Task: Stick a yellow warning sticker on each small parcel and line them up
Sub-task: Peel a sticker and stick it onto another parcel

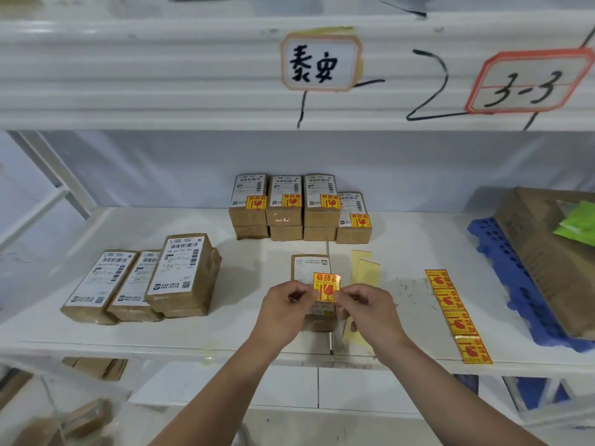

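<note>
Looking down from head height at a white metal storage shelf [402, 252], with the white front edge of the shelf above [161, 75] carrying handwritten black marks, a white label with an orange border [320, 61] and a red-bordered label reading "3-3" [528, 82]. At the far right a large brown cardboard box [541, 252] sits on a blue perforated plastic pallet [502, 272], with something bright green [576, 223] showing in the box. At the left, a group of small brown parcels with white shipping labels [180, 272] lies side by side, none showing a yellow sticker. At the back centre, a lined-up row of small brown parcels [285, 220] stands against the rear wall, three stacks two high and one lower at the right end, each top parcel bearing a yellow warning sticker. Near the right front edge lies a strip of yellow stickers with red print [454, 313]. In the middle, just in front of the person, one small brown parcel with a white label [307, 265] lies flat, partly hidden by the hands. Two pale yellow backing papers [365, 268] lie just beside it on the right. The left hand [283, 313] and the right hand [370, 313] meet above this parcel, each pinching one side edge of a single yellow warning sticker with a red broken-glass symbol [326, 286] between thumb and fingertips. The sticker is upright, facing the camera, above the near end of the parcel; whether it touches the parcel cannot be told.
</note>
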